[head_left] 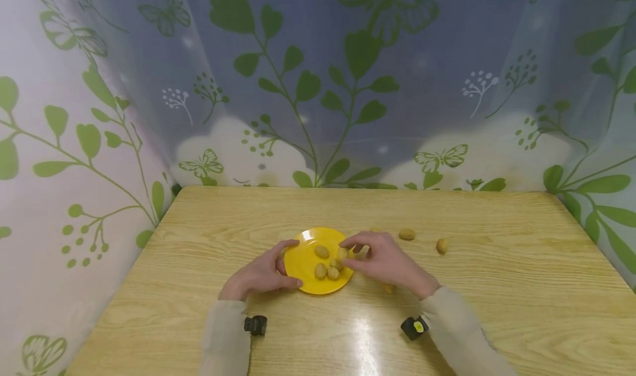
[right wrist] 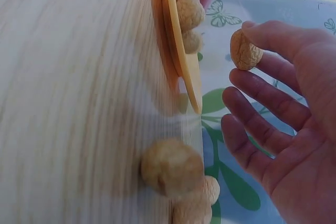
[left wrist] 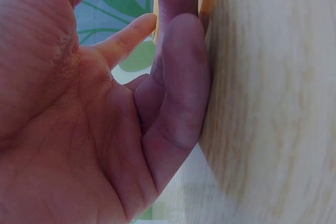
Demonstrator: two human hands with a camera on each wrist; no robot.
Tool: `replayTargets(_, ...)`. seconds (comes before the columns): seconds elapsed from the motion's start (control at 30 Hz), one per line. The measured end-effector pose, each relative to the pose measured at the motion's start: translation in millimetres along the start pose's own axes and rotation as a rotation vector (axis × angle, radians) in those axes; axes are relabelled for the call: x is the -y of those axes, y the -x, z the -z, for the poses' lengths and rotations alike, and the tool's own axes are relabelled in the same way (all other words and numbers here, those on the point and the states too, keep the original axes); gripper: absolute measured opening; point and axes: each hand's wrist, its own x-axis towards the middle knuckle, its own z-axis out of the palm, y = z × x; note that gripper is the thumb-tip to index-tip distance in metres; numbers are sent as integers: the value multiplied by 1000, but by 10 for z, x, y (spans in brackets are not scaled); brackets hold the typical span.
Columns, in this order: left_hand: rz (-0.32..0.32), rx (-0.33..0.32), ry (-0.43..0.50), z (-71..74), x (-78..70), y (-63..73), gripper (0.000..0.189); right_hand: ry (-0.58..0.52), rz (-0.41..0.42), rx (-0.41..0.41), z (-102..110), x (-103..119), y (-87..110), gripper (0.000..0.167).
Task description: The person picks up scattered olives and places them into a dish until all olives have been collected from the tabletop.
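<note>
A round yellow plate lies on the table, several walnuts grouped on it. My left hand holds the plate at its left edge, thumb on the near rim; the left wrist view has some fingers curled low beside the tabletop. Over the plate's right side, my right hand pinches a single walnut between thumb and fingertips. In the right wrist view this wrinkled walnut is apart from the plate, and the other fingers are loosely spread.
Loose walnuts lie on the wooden table right of the plate: one farther back, another to the right, and one partly covered by my right hand. A leaf-patterned curtain borders the table's back and sides.
</note>
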Motion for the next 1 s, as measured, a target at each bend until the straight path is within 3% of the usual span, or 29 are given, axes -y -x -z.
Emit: replayTargets(1.0, -55, 46, 18, 12, 11, -2, 92, -55, 53, 71, -301, 155, -235, 32)
